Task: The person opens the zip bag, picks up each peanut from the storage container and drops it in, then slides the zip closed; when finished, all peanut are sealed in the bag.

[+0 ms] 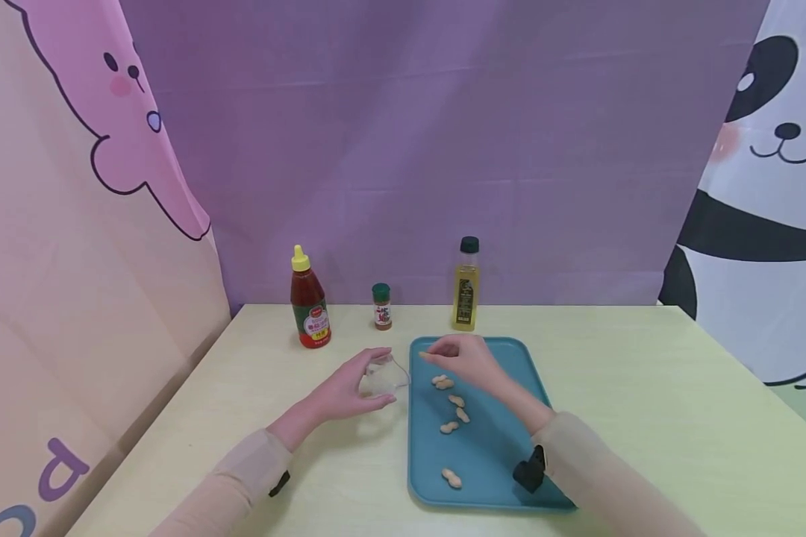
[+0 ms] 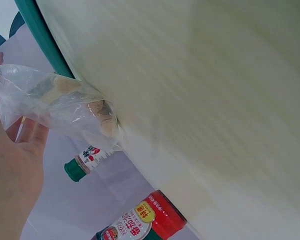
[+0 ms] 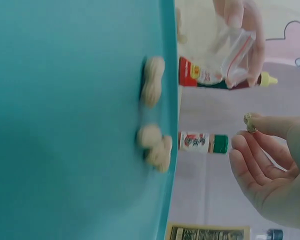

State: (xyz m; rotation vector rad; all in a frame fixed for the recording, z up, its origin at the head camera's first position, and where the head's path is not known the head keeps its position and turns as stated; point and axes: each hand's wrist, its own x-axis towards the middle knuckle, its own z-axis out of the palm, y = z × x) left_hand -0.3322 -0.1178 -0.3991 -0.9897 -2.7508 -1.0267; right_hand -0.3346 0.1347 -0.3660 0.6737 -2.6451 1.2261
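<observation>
My left hand [image 1: 341, 389] grips a clear plastic zip bag [image 1: 384, 377] just off the tray's left edge, thumb and fingers at its sides. Peanuts [image 2: 104, 117] show through the bag's lower end in the left wrist view. Above the far left part of the blue tray [image 1: 497, 462], my right hand [image 1: 469, 361] pinches a peanut [image 3: 249, 122] between thumb and fingertip. Several unshelled peanuts [image 1: 449, 427] lie along the tray's left half. Seen from the right wrist, the bag [image 3: 236, 55] has its mouth spread, with a red line along the rim.
Behind the hands stand a ketchup bottle [image 1: 311, 309] with a yellow cap, a small green-capped spice jar [image 1: 382, 307] and an oil bottle [image 1: 466, 291]. They are near the back edge of the pale table [image 1: 645, 418], before a purple cloth [image 1: 403, 164].
</observation>
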